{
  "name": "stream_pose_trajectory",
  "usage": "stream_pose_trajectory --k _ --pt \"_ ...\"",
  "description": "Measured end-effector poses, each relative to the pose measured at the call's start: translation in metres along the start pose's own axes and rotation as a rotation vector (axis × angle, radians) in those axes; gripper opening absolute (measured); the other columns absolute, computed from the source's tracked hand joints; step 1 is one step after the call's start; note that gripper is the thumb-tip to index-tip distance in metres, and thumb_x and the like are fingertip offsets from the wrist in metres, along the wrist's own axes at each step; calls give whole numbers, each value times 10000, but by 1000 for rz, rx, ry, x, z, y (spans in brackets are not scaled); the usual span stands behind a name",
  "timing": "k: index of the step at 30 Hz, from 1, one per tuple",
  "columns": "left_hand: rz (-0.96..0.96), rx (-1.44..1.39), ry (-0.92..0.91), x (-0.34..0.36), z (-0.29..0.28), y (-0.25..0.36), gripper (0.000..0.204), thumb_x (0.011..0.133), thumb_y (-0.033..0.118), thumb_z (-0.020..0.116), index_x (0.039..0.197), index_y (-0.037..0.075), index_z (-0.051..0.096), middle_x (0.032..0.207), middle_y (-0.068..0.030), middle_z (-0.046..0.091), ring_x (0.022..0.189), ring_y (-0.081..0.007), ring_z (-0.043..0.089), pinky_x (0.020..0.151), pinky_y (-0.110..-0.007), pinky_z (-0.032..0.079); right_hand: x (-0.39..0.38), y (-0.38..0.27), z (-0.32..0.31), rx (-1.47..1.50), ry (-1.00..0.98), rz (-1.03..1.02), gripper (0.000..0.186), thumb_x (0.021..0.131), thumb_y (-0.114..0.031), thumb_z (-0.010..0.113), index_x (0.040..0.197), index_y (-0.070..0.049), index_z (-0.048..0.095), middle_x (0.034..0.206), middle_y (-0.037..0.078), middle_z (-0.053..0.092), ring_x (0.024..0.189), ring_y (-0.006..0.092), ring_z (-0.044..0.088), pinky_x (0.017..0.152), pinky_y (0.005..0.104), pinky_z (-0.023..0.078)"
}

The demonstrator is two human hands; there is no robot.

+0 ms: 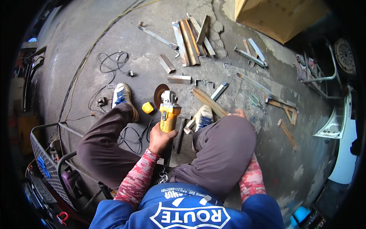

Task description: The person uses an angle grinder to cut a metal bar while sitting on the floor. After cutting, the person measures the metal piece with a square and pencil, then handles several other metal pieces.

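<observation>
Concrete floor (282,175); left hand (160,138) wraps grinder (170,113), likely heavy, best body-held; right of it, right hand (239,113) meets bar (209,101), grip hidden.

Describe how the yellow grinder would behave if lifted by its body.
The yellow grinder probably feels front-heavy, with a metal head at its far end. Its casing looks hard, so it should stay stiff. The brown disc juts out beyond the casing, so it might chip if knocked.
</observation>
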State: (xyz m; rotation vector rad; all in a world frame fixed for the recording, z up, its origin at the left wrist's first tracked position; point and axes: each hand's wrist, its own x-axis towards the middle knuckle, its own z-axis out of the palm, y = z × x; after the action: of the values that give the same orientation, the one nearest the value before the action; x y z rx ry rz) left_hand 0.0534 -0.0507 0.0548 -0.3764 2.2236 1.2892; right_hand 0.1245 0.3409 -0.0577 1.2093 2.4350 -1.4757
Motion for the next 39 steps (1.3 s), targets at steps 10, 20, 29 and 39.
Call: stream_pose_trajectory --k 10,20,29,39 --pt "-132 334 -50 23 -2 7 570 710 291 892 1105 -57 672 959 -209 759 909 -321 755 845 -417 582 72 10 93 -607 -145 -145 621 826 -390 842 1332 -91 640 1346 182 637 1318 400 557 1111 559 441" --pt "-137 493 -160 40 18 8 560 705 287 894 1092 -48 667 941 -226 751 883 -366 751 840 -436 575 73 17 104 -469 -91 -324 396 837 -368 815 1018 -82 609 1020 166 714 965 424 695 825 551 541" --pt "39 665 -140 82 54 27 534 679 332 862 1016 -28 658 877 -282 723 872 -455 735 792 -488 577 68 15 97 -349 -72 -390 423 877 -466 806 901 -77 639 847 185 723 807 446 709 694 545 548" --pt "128 827 -157 125 71 55 547 688 359 836 1079 11 678 909 -262 753 885 -442 754 837 -499 602 66 19 103 -365 -34 -404 509 902 -547 774 877 -57 637 829 192 718 780 455 705 662 541 551"
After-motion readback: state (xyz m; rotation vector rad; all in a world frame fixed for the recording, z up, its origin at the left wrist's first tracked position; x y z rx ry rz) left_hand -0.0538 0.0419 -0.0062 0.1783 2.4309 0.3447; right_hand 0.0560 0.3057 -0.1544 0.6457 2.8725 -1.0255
